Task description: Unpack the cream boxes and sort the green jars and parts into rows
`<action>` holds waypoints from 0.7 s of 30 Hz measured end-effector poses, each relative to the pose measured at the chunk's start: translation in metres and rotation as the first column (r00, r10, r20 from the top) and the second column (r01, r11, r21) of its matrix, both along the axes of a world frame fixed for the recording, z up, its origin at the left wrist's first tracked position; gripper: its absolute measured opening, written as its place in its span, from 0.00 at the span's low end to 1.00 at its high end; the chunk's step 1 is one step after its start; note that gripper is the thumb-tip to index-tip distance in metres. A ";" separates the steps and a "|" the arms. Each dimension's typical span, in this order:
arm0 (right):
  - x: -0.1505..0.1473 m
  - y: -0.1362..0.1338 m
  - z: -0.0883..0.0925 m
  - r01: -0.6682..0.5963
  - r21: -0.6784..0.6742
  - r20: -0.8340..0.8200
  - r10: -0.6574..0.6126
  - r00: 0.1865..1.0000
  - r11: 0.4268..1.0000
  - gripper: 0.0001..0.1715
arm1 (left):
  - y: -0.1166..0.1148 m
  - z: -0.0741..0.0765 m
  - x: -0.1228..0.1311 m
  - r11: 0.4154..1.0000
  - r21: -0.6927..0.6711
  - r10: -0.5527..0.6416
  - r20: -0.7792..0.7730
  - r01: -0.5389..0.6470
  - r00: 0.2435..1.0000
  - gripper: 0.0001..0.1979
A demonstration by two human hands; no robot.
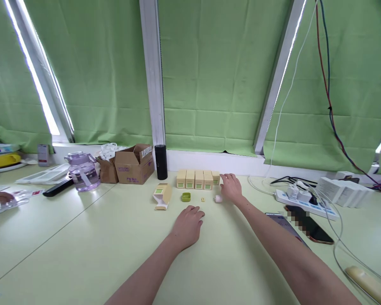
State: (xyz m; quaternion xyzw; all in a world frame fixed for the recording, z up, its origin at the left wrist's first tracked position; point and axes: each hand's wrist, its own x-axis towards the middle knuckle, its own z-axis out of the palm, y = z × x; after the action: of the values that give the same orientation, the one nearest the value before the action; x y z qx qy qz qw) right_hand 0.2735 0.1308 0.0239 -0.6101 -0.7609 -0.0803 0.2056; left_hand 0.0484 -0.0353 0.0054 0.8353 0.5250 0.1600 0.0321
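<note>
Head view shows boxes rowed tightly, presumably for order — right hand at their end (finger grip can't be told) — and left hand on the table, fingers slightly apart.

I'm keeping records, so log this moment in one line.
left hand: palm down on table | right hand: by right end of small boxes | nearby: green container

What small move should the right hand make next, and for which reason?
Probably the right hand should draw the rightmost beige box slightly nearer, level with the four beige boxes to its left: it seems set farther back than they are, and the hand's fingers are at its right side. Whether they touch it, I cannot tell.
</note>
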 end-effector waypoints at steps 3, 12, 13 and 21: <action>-0.008 0.019 0.001 0.016 -0.036 0.021 -0.015 1.000 0.999 0.40 | 0.001 -0.003 -0.001 1.000 0.012 -0.004 0.013 0.004 1.000 0.17; -0.017 0.043 0.005 0.012 -0.146 0.055 -0.004 0.998 0.989 0.33 | 0.001 -0.001 0.000 1.000 -0.001 -0.009 0.006 0.009 1.000 0.16; -0.017 0.042 0.006 0.004 -0.144 0.053 0.004 0.999 0.990 0.31 | 0.001 0.000 0.000 1.000 0.003 -0.008 0.004 0.008 1.000 0.16; -0.011 0.026 0.013 0.021 -0.107 -0.034 -0.025 0.999 0.994 0.22 | 0.002 -0.003 -0.002 1.000 0.009 -0.012 0.026 0.012 1.000 0.16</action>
State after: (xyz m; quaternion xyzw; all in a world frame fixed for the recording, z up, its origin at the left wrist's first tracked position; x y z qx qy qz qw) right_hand 0.2628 0.1567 0.0371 -0.6303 -0.7533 -0.0311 0.1850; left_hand 0.0465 -0.0336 0.0023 0.8363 0.5189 0.1731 0.0363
